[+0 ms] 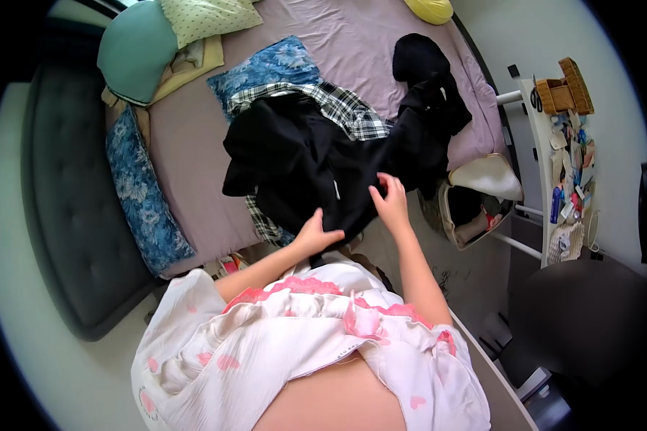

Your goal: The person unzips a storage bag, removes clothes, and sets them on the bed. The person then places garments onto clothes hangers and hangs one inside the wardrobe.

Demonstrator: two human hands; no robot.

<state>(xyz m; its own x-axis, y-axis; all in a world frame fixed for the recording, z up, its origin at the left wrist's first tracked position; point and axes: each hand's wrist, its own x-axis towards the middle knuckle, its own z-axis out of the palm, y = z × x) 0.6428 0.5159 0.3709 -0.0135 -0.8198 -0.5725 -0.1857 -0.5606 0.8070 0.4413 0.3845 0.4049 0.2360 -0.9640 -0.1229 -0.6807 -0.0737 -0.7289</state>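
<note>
A black garment (302,151) lies bunched over the near part of the bed, with a small white tag (336,189) showing on it. At its lower left part, my left hand (315,235) rests against the cloth, thumb and index finger apart. My right hand (392,207) is at the garment's right side, its fingers slightly curved and the thumb held away from them. Fabric hides some fingertips. Under the black cloth is a black-and-white plaid garment (356,113). Another dark garment (428,93) stretches to the right.
The bed (194,165) also holds blue floral pillows (140,190), a green cushion (136,54) and a dotted pillow (208,16). At right stand an open storage box (482,179) with clothes inside and a white shelf (543,154) with small items. A dark chair (582,316) stands nearer.
</note>
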